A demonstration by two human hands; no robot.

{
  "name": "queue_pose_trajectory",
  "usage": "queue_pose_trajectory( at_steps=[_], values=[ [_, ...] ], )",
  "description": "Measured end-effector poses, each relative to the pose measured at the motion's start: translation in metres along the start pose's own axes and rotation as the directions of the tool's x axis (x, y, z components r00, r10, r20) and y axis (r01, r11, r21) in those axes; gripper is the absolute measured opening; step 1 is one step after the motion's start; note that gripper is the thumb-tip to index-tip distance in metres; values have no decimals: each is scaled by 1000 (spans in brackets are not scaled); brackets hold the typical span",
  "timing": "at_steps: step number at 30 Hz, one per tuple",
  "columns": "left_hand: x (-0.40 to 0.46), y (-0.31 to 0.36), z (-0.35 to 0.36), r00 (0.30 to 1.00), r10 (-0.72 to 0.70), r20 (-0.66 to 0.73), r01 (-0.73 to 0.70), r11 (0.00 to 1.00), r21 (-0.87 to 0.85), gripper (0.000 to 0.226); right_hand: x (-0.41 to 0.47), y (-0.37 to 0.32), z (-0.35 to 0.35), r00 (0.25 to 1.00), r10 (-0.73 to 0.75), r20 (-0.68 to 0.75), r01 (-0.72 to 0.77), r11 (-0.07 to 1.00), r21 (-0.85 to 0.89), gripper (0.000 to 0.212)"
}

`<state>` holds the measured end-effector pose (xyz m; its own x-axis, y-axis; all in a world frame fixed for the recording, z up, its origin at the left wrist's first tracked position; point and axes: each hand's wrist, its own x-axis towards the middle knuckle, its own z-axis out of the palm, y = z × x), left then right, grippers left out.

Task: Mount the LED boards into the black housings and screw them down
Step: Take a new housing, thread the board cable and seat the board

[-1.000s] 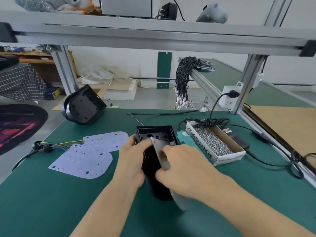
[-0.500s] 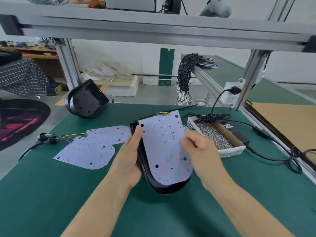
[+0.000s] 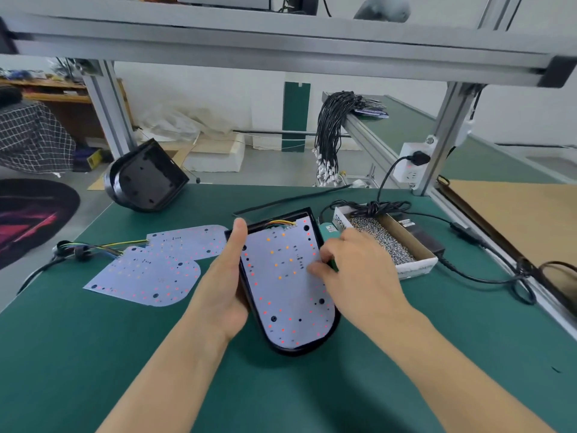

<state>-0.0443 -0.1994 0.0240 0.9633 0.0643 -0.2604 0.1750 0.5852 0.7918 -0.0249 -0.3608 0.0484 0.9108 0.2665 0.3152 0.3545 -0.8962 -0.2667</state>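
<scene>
On the right side of the LED board (image 3: 287, 276), the right hand (image 3: 359, 273) presses with bent fingers, the left hand (image 3: 228, 276) grips the black housing (image 3: 299, 348), and the board now lies flat inside, ready for screws.

White LED board (image 3: 285, 276) seated in black housing (image 3: 307, 345)

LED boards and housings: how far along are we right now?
Done: nothing visibly screwed. In hand: left hand grips the black housing; right hand presses an LED board into it. Left: screws from the box, two loose boards, spare housing.
</scene>
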Motion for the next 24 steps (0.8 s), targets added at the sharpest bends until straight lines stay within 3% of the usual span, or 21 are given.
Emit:
queue_pose_trajectory(
  at_steps=[3,6,11,16,19,24],
  values=[
    [0,0,3,1000,13,20,-14,999,32,58,9,1,-9,997,27,72,-20,995,-103,21],
    [-1,2,5,998,12,66,-18,995,94,52,17,7,-16,995,49,82,-32,981,-193,40],
    [2,3,5,999,13,52,-19,993,120,57,16,19,-9,979,157,130,-178,969,171,58],
    [7,13,4,999,39,36,-44,988,145,57,11,25,12,997,39,71,-69,870,489,34],
    [10,16,4,999,44,29,-50,975,215,50,5,25,23,999,49,20,-51,837,545,34],
    [14,16,5,996,55,-73,-36,971,235,54,1,18,34,995,75,-66,-39,902,429,30]
  ],
)
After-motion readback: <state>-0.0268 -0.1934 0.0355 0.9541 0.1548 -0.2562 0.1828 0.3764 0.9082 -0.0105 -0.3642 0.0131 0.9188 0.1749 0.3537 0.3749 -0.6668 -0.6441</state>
